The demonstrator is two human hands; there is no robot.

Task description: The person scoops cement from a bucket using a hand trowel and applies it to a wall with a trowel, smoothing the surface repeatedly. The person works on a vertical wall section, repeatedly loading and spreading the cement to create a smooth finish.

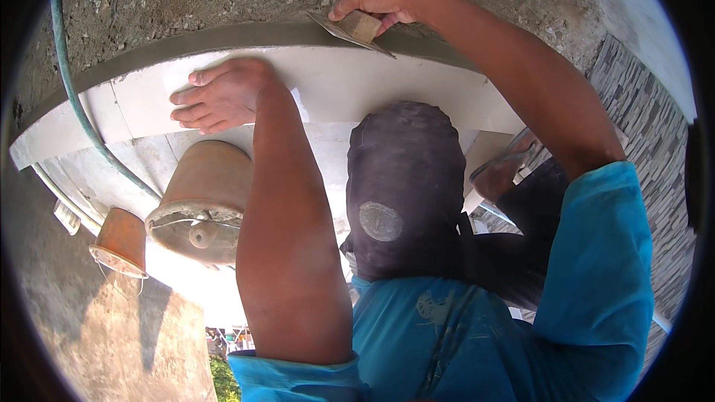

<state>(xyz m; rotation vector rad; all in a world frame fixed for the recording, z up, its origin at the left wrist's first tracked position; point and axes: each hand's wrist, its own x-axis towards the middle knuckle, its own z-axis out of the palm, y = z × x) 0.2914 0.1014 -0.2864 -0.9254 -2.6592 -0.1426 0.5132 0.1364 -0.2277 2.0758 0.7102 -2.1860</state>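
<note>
Mortar [261, 33], or some grey mix much like it, forms a curved band between the rough dirt [179, 0] and the pale ledge [335, 82], and the trowel [363, 26] sits tilted over this band, one long edge close to where grey meets pale. The right hand [383, 0] has its fingers curled round the blocky handle of the trowel, gripping it from the dirt side; the left hand [216, 95] lies on the ledge with its thumb held apart and its fingers loosely spread, pinching nothing (whether it bears any weight, I cannot tell). The likeliest trouble, as I judge it, is a gouge: if the wrist tips the blade more steeply, its low edge could dig into the band and leave a groove. A heavy push toward the ledge might smear grey over the pale face or scratch it. Loose grit from the dirt could drop onto the band and drag under the blade, scoring lines. The hose [82, 115] crosses band and ledge at the left, so a tug on it could mark the soft edge, if soft it is. Leaning too far might make the left hand slide, jolting the trowel.
</note>
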